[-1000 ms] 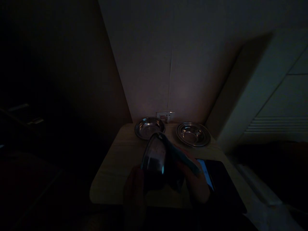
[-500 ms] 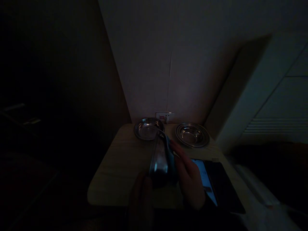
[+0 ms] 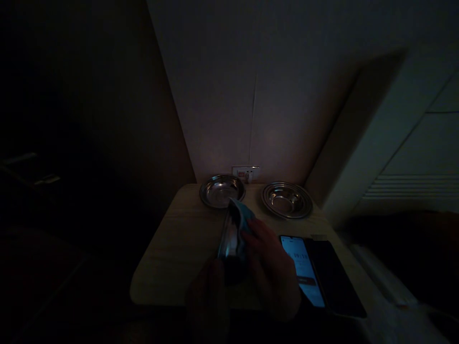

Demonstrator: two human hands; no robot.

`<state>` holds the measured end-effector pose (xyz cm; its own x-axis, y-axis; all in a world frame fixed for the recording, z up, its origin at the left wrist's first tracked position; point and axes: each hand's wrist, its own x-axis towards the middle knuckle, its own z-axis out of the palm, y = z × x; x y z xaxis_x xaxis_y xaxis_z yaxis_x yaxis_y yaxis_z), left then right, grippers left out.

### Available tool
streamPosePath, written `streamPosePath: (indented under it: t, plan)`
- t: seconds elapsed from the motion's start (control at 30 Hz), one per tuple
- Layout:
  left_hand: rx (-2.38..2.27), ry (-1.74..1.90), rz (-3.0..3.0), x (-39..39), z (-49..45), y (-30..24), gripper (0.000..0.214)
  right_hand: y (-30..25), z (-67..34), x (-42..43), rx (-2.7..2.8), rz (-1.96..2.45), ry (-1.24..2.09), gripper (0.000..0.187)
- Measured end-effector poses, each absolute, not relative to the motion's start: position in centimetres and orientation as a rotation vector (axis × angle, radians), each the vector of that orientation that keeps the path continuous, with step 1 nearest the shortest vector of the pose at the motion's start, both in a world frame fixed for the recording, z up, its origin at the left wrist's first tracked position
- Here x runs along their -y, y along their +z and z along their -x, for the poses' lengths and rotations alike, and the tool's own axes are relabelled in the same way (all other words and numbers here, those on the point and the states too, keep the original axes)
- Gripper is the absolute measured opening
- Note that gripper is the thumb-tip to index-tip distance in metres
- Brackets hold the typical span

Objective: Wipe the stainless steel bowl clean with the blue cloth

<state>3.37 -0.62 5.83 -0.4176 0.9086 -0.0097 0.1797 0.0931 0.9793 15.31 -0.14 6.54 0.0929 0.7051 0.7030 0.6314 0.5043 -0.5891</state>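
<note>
The scene is very dark. My left hand grips a steel bowl from below, holding it on edge over the near part of a small wooden table. My right hand presses a light blue cloth against the bowl's right face, fingers closed on the cloth. Two more steel bowls stand at the back of the table: one on the left, one on the right.
A phone with a lit screen lies on a dark flat thing at the table's right. A wall socket sits behind the bowls. A pale cabinet rises on the right. The left side is in darkness.
The held bowl has turned from showing its inside to nearly edge-on. My right hand with the cloth has slid left and down along it, uncovering the phone's screen.
</note>
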Motion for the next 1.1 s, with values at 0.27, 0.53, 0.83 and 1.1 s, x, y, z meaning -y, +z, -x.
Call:
streamPosePath:
  t: [0.27,0.53,0.83,1.1]
  plan:
    - [-1.653,1.39,-1.153,-0.1,-2.8,5.0,0.044,6.1,-16.0,-0.6,1.67,1.109,0.078,0.033]
    - [-1.799,1.382,-1.102,-0.5,-2.5,5.1,0.042,5.6,-16.3,-1.7,1.687,1.1,0.071,0.032]
    - [-1.79,1.323,-1.11,-0.4,-2.9,5.4,0.046,6.1,-16.5,-1.8,1.748,1.07,0.067,0.03]
    - [-1.825,1.345,-1.08,-0.5,-2.9,5.6,0.044,5.7,-16.6,-2.0,1.744,1.038,0.123,0.031]
